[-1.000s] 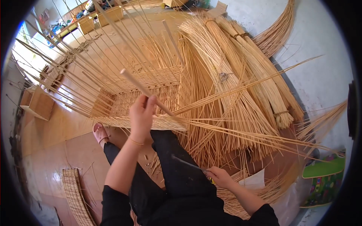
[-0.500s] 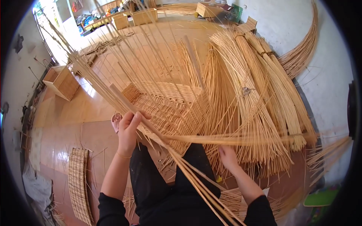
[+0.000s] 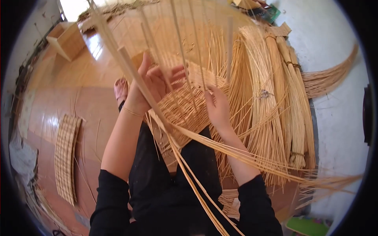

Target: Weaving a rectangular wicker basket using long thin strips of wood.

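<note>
A pale wicker basket (image 3: pixel 185 112) rests tilted over my knees, its thin upright stakes (image 3: pixel 178 43) rising from the woven side. My left hand (image 3: pixel 155 82) is open, fingers spread among the stakes above the weave, with its wrist behind a thick wooden rod (image 3: pixel 138 80) at the basket's corner. At the right part of the side, my right hand (image 3: pixel 217 108) pinches one thin stake low down, near the weave. Loose weaving rods (image 3: pixel 244 157) run from the near corner out to the right, across my right forearm. Other rods (image 3: pixel 197 192) hang from that corner over my lap.
Big bundles of straw-coloured rods (image 3: pixel 271 102) lie on the floor at the right, against the wall. A woven panel (image 3: pixel 67 157) lies at the left. An open wooden box (image 3: pixel 67 41) stands at the far left, and a green seat (image 3: pixel 307 227) at the lower right.
My left hand has let go of the thick rod and opened among the stakes. My right hand has come up from below the loose rods to a stake. The view has tipped downward.
</note>
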{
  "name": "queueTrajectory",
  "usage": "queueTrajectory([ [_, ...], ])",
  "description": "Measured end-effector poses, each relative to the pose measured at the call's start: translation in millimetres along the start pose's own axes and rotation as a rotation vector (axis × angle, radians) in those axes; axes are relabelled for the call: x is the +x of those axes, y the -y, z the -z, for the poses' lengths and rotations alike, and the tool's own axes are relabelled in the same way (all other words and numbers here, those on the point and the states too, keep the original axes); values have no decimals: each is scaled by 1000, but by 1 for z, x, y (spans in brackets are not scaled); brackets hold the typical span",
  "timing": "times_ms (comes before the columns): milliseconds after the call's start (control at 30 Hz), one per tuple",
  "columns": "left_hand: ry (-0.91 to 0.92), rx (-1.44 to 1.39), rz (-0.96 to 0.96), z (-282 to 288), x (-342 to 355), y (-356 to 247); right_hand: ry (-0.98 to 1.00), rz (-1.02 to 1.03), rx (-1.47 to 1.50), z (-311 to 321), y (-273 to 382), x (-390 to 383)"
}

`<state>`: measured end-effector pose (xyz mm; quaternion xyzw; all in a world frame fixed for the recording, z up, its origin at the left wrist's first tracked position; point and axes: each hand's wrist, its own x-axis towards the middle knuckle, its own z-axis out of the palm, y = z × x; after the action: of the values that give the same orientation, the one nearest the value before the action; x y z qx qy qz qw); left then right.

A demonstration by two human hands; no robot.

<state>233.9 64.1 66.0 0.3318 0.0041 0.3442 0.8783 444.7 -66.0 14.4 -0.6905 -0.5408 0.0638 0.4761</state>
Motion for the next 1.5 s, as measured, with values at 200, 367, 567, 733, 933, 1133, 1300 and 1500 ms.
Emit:
queueTrajectory([
  [200, -519, 1119, -67, -27, -81, 14, 284, 183, 44, 4, 41, -116],
  [367, -374, 1165, -44, -38, -56, 12, 141, 159, 170, -12, 87, -100],
  [567, -68, 1240, 51, -45, -8, 19, 65, -32, 178, 31, 75, -67],
  [733, 264, 1291, 587, -26, 11, 31, 158, -133, 231, 46, 47, -74],
  [933, 358, 1398, 262, -6, 15, 55, 154, -191, 334, 48, 25, -84],
  [1133, 257, 1395, 106, -4, 3, 67, 203, -772, 663, 46, -20, -50],
  [1300, 105, 1347, 128, -8, -14, 62, 248, -591, 546, 12, -14, -27],
  [1500, -464, 1128, -19, -20, -52, 86, 185, -651, 726, 11, 2, -7],
])
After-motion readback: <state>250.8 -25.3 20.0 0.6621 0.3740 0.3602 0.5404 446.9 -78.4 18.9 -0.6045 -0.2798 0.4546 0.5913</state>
